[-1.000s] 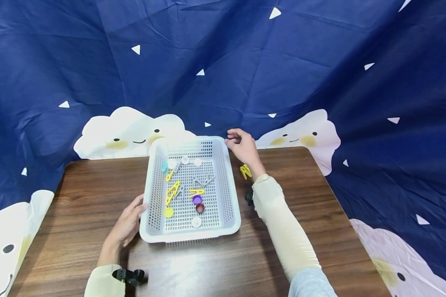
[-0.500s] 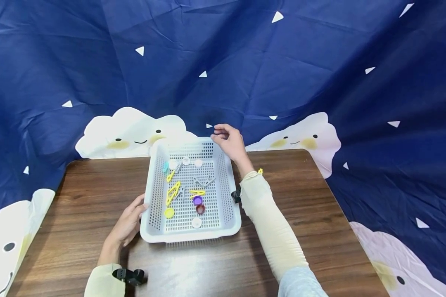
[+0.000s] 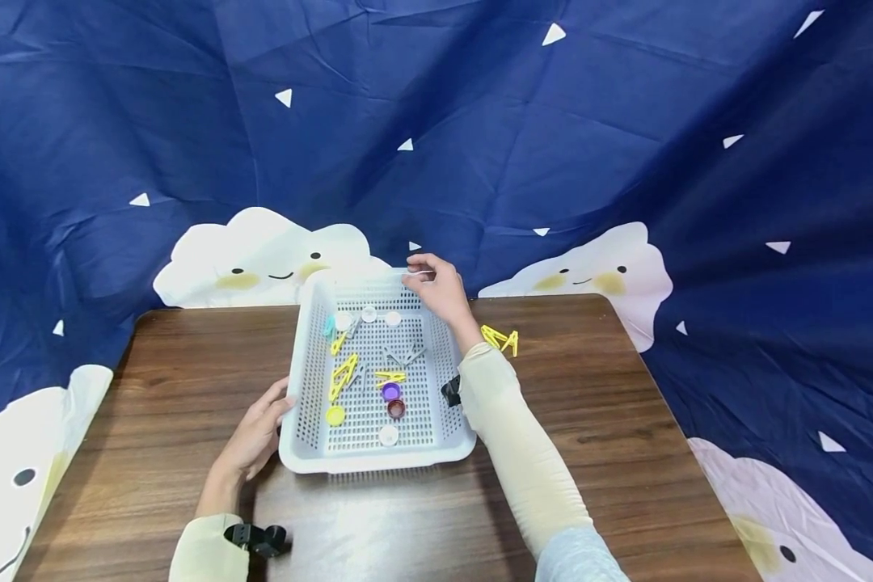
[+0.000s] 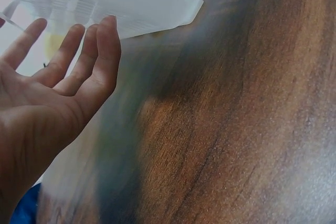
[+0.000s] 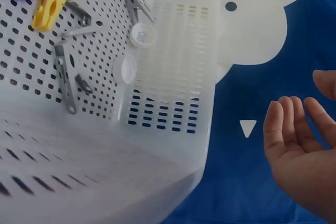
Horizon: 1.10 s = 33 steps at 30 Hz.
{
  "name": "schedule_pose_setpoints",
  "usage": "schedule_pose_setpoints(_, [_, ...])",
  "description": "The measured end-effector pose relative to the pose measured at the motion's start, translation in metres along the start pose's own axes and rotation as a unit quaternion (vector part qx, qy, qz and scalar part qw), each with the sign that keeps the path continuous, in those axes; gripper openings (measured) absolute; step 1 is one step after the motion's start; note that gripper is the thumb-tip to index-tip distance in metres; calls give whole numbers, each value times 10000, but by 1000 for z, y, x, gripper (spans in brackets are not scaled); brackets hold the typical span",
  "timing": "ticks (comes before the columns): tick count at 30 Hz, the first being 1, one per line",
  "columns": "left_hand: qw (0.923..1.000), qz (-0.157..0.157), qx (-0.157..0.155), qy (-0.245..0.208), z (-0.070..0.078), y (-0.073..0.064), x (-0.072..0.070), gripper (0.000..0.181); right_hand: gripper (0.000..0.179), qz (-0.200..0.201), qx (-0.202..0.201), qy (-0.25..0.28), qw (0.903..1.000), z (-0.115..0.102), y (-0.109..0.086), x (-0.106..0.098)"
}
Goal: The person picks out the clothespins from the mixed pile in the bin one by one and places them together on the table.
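Basket (image 3: 378,461), white, perforated: on bench (image 3: 589,420); its walls keep the caps (image 3: 335,415) and clips (image 5: 51,6) corralled. Left hand (image 3: 253,428): grip loosely apart, fingers touching the left side, presumably steadying it. Right hand (image 3: 440,291): grip apart, nothing seen held, near the far right corner. Yellow clips (image 3: 490,333): outside, on the right.

The right hand (image 3: 442,289) is farther left, seen over the far right corner of the basket (image 3: 378,464) rather than just right of it. Its sleeve (image 3: 520,436) is shifted left too, so the black wrist camera (image 3: 451,391) overlaps the right wall. The yellow clips (image 3: 493,334), mostly hidden half a second ago, show right of the wrist.
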<state>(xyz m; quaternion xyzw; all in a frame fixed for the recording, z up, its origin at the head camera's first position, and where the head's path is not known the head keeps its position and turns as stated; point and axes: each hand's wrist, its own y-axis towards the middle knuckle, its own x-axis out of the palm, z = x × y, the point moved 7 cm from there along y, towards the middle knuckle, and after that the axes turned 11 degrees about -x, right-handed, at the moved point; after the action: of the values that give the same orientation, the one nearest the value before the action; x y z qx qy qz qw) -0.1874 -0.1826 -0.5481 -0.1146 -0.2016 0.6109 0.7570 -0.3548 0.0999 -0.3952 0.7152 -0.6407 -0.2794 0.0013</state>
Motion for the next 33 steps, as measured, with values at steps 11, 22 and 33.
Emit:
schedule_pose_setpoints(11, [10000,-15,-20,-13,-1,-2,-2,57,36,-136,131,13,9998,10,-7,19])
schedule_pose_setpoints(22, [9999,-10,90,-43,0,0,-1,55,40,-372,199,419,9982,23,-15,46])
schedule_pose_setpoints(33, [9998,-78,158,-53,1,0,0,54,40,-454,332,440,9974,35,-21,61])
